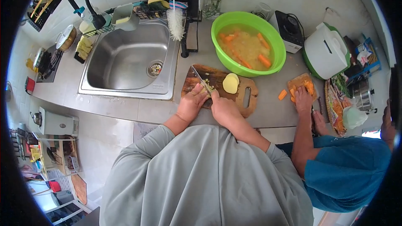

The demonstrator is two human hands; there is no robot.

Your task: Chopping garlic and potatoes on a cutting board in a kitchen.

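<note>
A wooden cutting board (220,95) with a slotted handle lies on the counter in front of me. My right hand (224,108) grips a kitchen knife (199,76), its blade pointing up and left across the board. With its fingers against the blade's left side, my left hand (191,102) presses down pale yellow vegetable pieces (204,90), likely potato, partly hidden by the fingers. Small cut bits (211,84) lie around the blade. Right of the knife rest pale, flat potato slices (230,83), overlapping each other.
Behind the board stands a green basin (217,50) of cloudy water with carrots. A steel sink (128,59) is at left. At right, a co-worker's hand (303,100) touches cut carrots on a small board (293,83). A rice cooker (325,48) stands farther back.
</note>
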